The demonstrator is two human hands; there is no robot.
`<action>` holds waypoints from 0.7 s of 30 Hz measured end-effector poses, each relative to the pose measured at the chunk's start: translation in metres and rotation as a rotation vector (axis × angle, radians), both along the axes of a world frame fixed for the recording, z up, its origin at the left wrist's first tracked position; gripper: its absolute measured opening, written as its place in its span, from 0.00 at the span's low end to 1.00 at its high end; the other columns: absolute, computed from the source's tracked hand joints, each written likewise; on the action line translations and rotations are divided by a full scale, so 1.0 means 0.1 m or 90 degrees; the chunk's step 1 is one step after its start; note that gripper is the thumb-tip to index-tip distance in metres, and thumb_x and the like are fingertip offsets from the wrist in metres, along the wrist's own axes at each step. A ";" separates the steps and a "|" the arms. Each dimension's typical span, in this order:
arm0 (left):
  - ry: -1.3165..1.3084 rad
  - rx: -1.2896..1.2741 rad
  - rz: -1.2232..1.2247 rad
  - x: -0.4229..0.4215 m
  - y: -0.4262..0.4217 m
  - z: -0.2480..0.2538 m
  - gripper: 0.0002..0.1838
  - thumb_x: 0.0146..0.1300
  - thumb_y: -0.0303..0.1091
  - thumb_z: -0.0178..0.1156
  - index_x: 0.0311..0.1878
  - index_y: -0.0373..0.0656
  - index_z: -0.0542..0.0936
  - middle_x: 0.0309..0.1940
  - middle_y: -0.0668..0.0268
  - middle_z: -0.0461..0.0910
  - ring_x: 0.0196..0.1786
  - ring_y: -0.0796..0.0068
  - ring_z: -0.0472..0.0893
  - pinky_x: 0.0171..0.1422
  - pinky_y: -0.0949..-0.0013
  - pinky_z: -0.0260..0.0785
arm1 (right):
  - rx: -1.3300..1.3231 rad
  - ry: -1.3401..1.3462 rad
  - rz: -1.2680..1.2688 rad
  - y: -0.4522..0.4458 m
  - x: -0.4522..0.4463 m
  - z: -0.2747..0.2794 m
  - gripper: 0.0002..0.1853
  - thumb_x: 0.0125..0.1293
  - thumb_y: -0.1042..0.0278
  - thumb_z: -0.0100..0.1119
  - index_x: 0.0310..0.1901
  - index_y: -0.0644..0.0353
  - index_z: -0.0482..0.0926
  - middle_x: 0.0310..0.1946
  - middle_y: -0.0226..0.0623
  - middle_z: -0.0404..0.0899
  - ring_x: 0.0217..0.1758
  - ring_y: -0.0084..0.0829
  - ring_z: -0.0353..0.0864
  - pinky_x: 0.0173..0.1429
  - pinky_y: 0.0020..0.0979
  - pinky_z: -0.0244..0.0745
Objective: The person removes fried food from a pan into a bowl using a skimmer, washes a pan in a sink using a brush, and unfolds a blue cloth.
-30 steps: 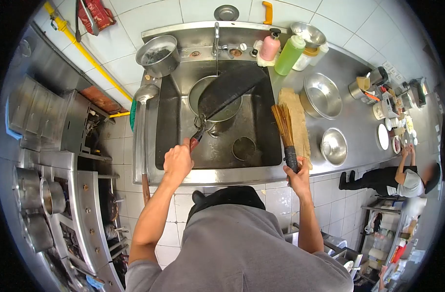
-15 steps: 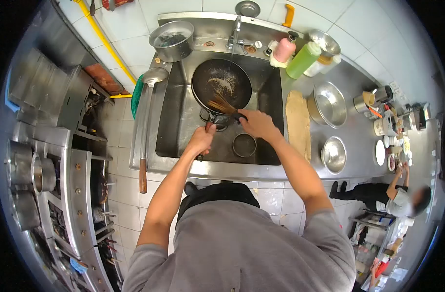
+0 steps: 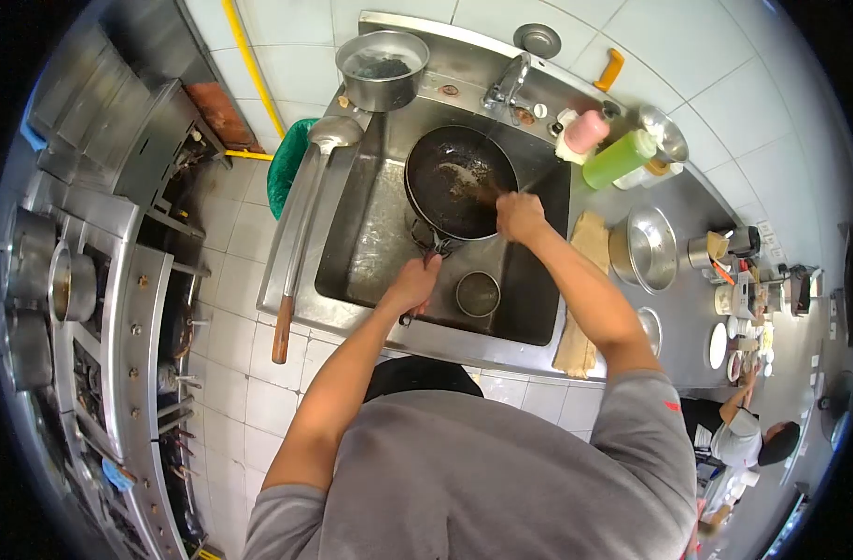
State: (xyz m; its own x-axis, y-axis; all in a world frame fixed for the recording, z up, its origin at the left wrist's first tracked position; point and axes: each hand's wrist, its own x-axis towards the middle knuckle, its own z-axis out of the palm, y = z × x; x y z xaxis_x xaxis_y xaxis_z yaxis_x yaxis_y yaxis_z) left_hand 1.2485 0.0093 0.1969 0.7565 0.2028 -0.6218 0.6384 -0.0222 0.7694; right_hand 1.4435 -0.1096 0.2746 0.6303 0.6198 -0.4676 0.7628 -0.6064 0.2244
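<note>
A dark wok (image 3: pixel 445 154) rests tilted in the steel sink (image 3: pixel 356 266), with wet, pale residue on its inner surface. My left hand (image 3: pixel 415 285) is closed around the wok's handle on the near side. At the wok's right rim, my right hand (image 3: pixel 520 217) grips a bamboo brush (image 3: pixel 487 194), whose bristles are smeared by motion against the inside. Near my left hand, a small round strainer-like thing (image 3: pixel 478 295) lies on the sink floor. Beyond the wok stands the faucet (image 3: pixel 510 79).
Along the sink's left edge lies a long-handled ladle (image 3: pixel 300 224). A metal pot (image 3: pixel 382 84) occupies the back left corner. To the right are a green bottle (image 3: pixel 620 161), a brown cloth-like strip (image 3: pixel 583 289) and a steel bowl (image 3: pixel 645 247). Another person (image 3: pixel 739 434) stands far right.
My view has turned and shifted, so the sink appears tilted. My right hand has moved with the brush from the wok's near side to its right rim. My left hand keeps the handle.
</note>
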 end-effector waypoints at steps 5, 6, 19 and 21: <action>-0.001 -0.006 -0.008 0.07 0.09 0.08 0.30 0.70 0.54 0.43 0.30 0.30 0.71 0.13 0.59 0.71 0.10 0.66 0.71 0.13 0.63 0.64 | 0.289 0.036 0.021 0.02 -0.18 -0.48 0.23 0.62 0.59 0.53 0.60 0.49 0.70 0.34 0.47 0.83 0.40 0.51 0.83 0.42 0.47 0.79; -0.003 -0.006 -0.005 0.09 0.12 0.09 0.30 0.70 0.54 0.43 0.30 0.30 0.71 0.13 0.59 0.71 0.10 0.66 0.71 0.13 0.63 0.64 | 0.289 0.034 0.025 -0.04 -0.28 -0.22 0.23 0.62 0.59 0.53 0.60 0.49 0.70 0.34 0.47 0.83 0.40 0.51 0.83 0.42 0.47 0.79; 0.022 -0.045 -0.036 0.05 0.20 -0.03 0.28 0.70 0.56 0.43 0.33 0.34 0.70 0.15 0.61 0.70 0.11 0.69 0.70 0.13 0.65 0.63 | -0.014 0.168 -0.034 0.01 0.07 0.25 0.31 0.59 0.62 0.54 0.65 0.49 0.61 0.44 0.56 0.80 0.48 0.52 0.80 0.50 0.46 0.75; 0.015 -0.070 -0.056 0.01 0.22 -0.11 0.28 0.70 0.56 0.43 0.35 0.34 0.70 0.15 0.62 0.70 0.11 0.70 0.69 0.13 0.65 0.63 | -0.110 0.116 -0.065 -0.01 0.21 0.22 0.35 0.56 0.61 0.56 0.67 0.49 0.59 0.45 0.52 0.81 0.49 0.50 0.81 0.51 0.44 0.76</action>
